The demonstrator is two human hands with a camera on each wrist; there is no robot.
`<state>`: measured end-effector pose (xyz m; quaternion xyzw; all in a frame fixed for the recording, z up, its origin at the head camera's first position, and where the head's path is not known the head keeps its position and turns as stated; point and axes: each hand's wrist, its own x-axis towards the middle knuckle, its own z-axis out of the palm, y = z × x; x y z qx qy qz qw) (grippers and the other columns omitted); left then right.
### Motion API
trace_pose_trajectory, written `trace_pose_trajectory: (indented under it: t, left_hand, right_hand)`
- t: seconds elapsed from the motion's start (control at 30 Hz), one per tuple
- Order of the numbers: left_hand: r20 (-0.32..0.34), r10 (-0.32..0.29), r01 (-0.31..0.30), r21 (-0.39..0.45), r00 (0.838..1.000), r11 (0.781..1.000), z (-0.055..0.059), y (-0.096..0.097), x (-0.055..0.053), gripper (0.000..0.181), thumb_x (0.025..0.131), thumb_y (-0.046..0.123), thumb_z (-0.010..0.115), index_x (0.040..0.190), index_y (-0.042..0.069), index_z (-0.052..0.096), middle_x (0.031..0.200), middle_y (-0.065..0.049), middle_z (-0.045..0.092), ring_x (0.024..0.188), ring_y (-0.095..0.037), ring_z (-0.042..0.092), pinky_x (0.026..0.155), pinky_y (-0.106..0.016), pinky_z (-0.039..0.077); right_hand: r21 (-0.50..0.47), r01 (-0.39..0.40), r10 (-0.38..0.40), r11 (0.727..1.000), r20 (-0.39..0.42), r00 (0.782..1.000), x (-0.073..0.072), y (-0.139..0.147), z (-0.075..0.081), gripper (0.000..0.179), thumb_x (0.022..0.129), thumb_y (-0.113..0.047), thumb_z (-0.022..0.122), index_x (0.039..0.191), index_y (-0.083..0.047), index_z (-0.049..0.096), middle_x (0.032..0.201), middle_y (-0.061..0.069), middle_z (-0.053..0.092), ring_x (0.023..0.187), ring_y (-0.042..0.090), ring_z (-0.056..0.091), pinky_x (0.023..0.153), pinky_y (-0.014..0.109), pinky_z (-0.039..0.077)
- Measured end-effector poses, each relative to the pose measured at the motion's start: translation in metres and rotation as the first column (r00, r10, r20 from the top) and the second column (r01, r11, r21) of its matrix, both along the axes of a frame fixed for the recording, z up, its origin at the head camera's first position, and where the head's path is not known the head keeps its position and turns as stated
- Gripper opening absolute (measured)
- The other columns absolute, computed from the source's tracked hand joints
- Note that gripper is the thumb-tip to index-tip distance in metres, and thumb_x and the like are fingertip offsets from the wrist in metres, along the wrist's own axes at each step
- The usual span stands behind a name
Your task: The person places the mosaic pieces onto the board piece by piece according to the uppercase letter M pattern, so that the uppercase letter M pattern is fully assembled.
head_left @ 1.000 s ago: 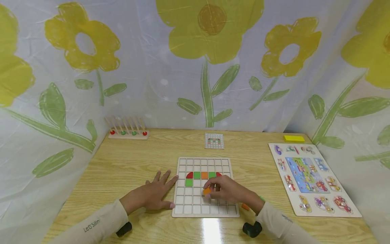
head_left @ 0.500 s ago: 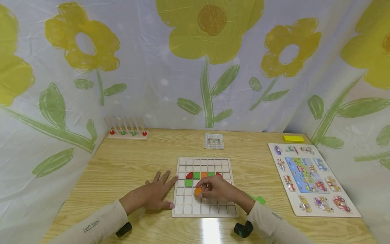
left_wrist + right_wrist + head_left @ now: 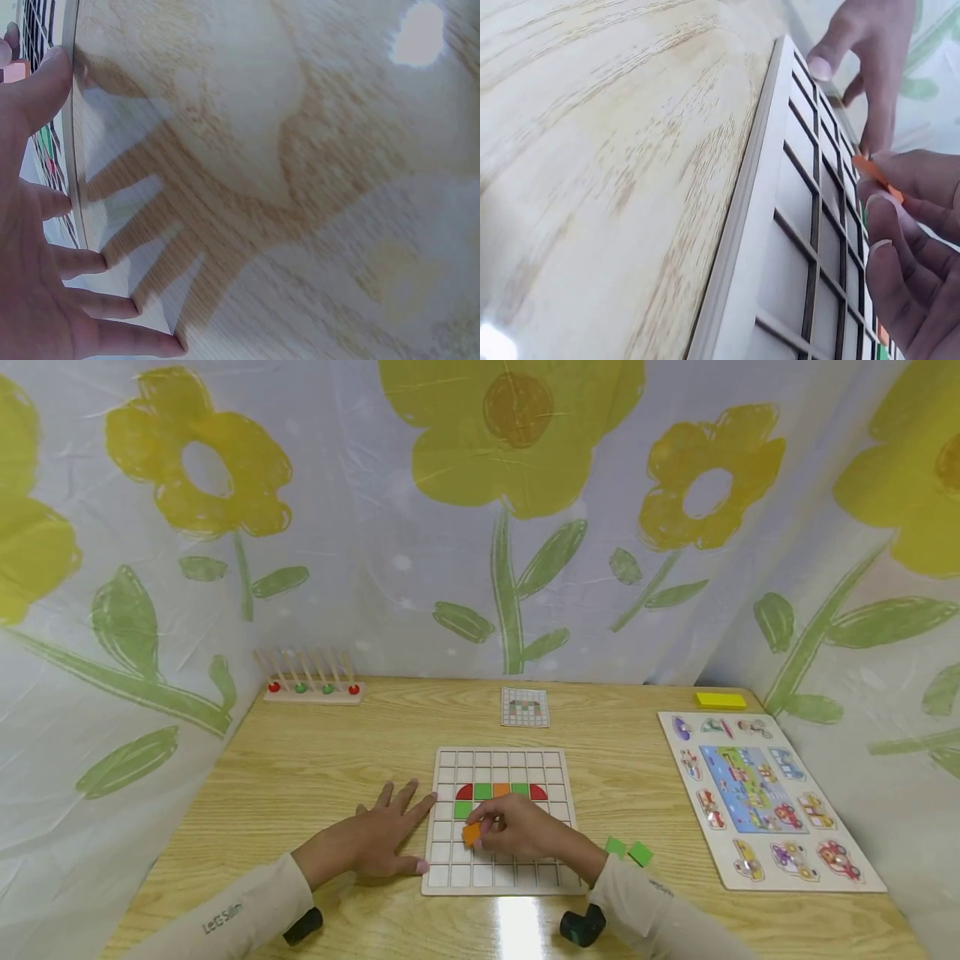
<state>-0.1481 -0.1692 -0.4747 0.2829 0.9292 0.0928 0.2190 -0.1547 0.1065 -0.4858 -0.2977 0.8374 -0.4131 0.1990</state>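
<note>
My right hand pinches an orange square tile between thumb and fingertips, over the left part of a wooden grid board. In the right wrist view the tile is tilted, seen nearly edge-on. The board carries a row of tiles: a rounded red tile, a green tile, an orange tile, another green one and a second rounded red tile. One more green tile sits below the row's left end. My left hand lies with fingers spread, fingertips at the board's left edge.
Two loose green tiles lie right of the board, by my right wrist. Behind the board is a small pattern card. A picture puzzle and a yellow block are at right; a bead-peg stand is back left.
My right hand has carried the orange tile leftward over the board. The right-hand rounded red tile and two loose green tiles have come into fuller view. The left hand has stayed in place.
</note>
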Motion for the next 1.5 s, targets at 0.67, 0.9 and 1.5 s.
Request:
trace_pose_trajectory:
  t: [0.67, 0.9, 1.5]
  left_hand:
    - [0.013, -0.007, 0.007, -0.006, 1.000, 1.000, 0.000, 0.000, -0.001, 0.096, 0.090, 0.068, 0.059, 0.162, 0.019, 0.019, 0.166, -0.024, 0.012, 0.146, -0.061, 0.015, 0.095, -0.080, 0.035]
    - [0.007, -0.009, 0.009, -0.002, 1.000, 1.000, -0.001, 0.000, -0.001, 0.095, 0.090, 0.067, 0.059, 0.162, 0.018, 0.019, 0.166, -0.024, 0.013, 0.146, -0.061, 0.015, 0.095, -0.080, 0.035]
    - [0.000, 0.000, 0.000, 0.009, 1.000, 1.000, -0.001, -0.001, -0.001, 0.095, 0.090, 0.068, 0.059, 0.162, 0.019, 0.020, 0.166, -0.024, 0.014, 0.146, -0.061, 0.016, 0.095, -0.080, 0.034]
  right_hand:
    - [0.082, 0.112, -0.113, 0.990, 0.010, 0.994, -0.001, -0.023, 0.000, 0.024, 0.088, -0.015, 0.079, 0.111, -0.009, 0.076, 0.077, -0.009, 0.062, 0.069, 0.003, 0.053, 0.066, 0.019, 0.046]
    - [0.156, 0.163, -0.162, 0.974, -0.021, 0.987, -0.001, -0.027, -0.002, 0.022, 0.086, -0.019, 0.081, 0.107, -0.012, 0.076, 0.076, -0.011, 0.062, 0.072, 0.004, 0.054, 0.071, 0.020, 0.047]
    - [0.222, 0.181, -0.170, 0.958, -0.065, 0.983, 0.001, -0.029, 0.003, 0.026, 0.083, -0.019, 0.084, 0.107, -0.014, 0.076, 0.075, -0.013, 0.061, 0.071, 0.003, 0.054, 0.067, 0.021, 0.046]
